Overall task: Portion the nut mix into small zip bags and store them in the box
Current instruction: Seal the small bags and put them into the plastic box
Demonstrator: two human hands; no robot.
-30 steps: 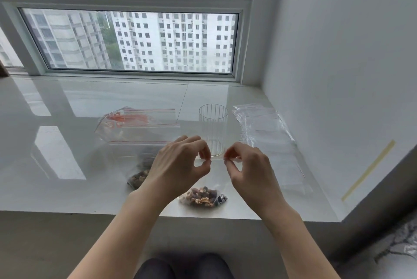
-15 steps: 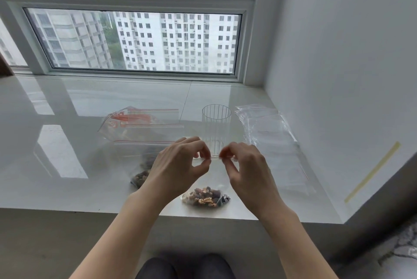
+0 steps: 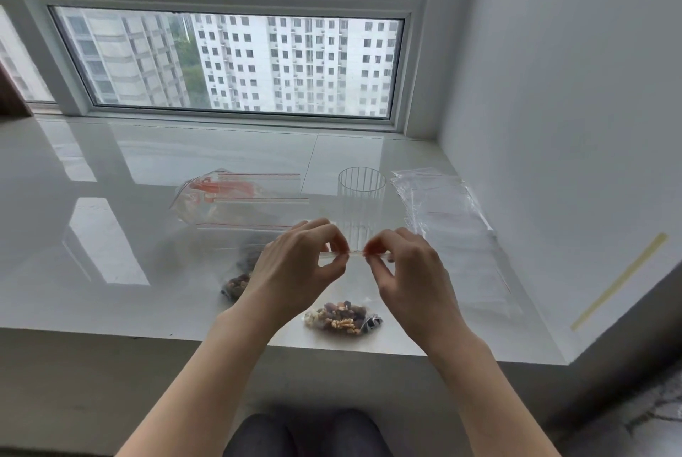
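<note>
Two hands, left hand (image 3: 295, 268) and right hand (image 3: 409, 272), pinch a small zip bag's (image 3: 343, 318) seal strip; no writing is readable anywhere.

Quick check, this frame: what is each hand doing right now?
Left hand: pinches the zip strip of the small bag of nuts.
Right hand: pinches the same strip, a little to the right.

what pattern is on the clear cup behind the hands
Vertical ribbing all around the clear cup, with no colour; it shows best in the head view.
</note>
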